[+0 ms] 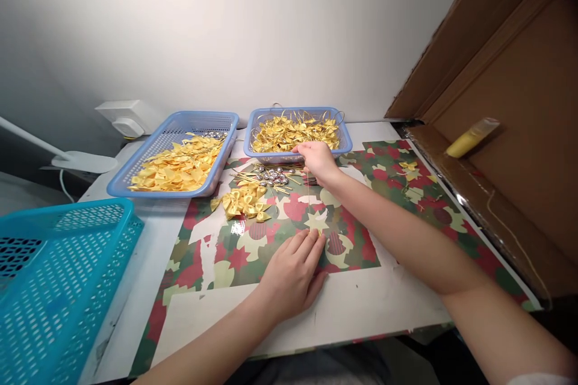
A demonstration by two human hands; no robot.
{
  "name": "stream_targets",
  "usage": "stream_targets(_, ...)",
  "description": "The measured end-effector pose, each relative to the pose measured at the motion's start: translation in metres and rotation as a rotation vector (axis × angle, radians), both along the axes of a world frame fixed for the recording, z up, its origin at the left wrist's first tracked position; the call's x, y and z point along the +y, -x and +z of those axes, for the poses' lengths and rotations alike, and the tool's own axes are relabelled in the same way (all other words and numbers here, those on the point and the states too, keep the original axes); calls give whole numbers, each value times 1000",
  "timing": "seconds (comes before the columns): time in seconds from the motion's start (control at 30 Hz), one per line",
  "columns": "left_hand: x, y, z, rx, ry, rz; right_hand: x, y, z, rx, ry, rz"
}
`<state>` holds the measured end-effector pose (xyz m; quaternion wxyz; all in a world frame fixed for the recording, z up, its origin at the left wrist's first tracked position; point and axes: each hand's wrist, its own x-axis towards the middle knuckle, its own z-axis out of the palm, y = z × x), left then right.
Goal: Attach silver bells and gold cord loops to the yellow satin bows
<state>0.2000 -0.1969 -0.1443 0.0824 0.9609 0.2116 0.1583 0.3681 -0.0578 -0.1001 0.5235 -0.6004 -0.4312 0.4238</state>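
My right hand [318, 162] is raised in front of the right blue basket, its thumb and fingers closed in a pinch on a thin gold cord [308, 189]. The cord runs straight down toward the fingertips of my left hand [293, 271]. That hand rests on the tabletop, fingers close together and pressed down over a small yellow piece, mostly hidden, whose kind I cannot make out. A pile of yellow ribbon bows [244, 201] lies to the left, beyond my left hand. Behind it are several shiny silver bells [272, 175] among gold twist ties.
The left blue basket [118, 185] holds yellow bows; the right blue basket [348, 143] holds bows with gold ties. A teal basket [130, 216] stands at the left edge, near a white lamp base [85, 161]. Cardboard [506, 72] walls the right side, with a yellow tube [472, 137] on its ledge.
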Motion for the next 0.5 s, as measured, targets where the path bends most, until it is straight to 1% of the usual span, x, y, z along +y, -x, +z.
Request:
stream_targets(0.1, 3, 1, -3, -75, 16, 5, -2, 4, 6, 58, 38, -16)
stream_targets(0.17, 7, 1, -5, -141, 51, 22, -5, 5, 14, 106, 55, 4)
stream_targets(0.27, 13, 0, -5, -227, 127, 84, -13, 4, 27, 181, 61, 53)
stream_targets(0.33, 15, -1, -1, -315, 220, 131, -17, 1, 35, 221, 54, 76)
stream_targets(0.37, 16, -1, 2, -377, 304, 151, -19, -1, 38, 236, 51, 81)
stream_targets(0.4, 16, -1, 6, -443, 426, 178, -21, -3, 40, 247, 48, 82)
stream_targets(0.5, 16, -3, 16, -625, 929, 310, -23, -8, 41, 264, 52, 65)
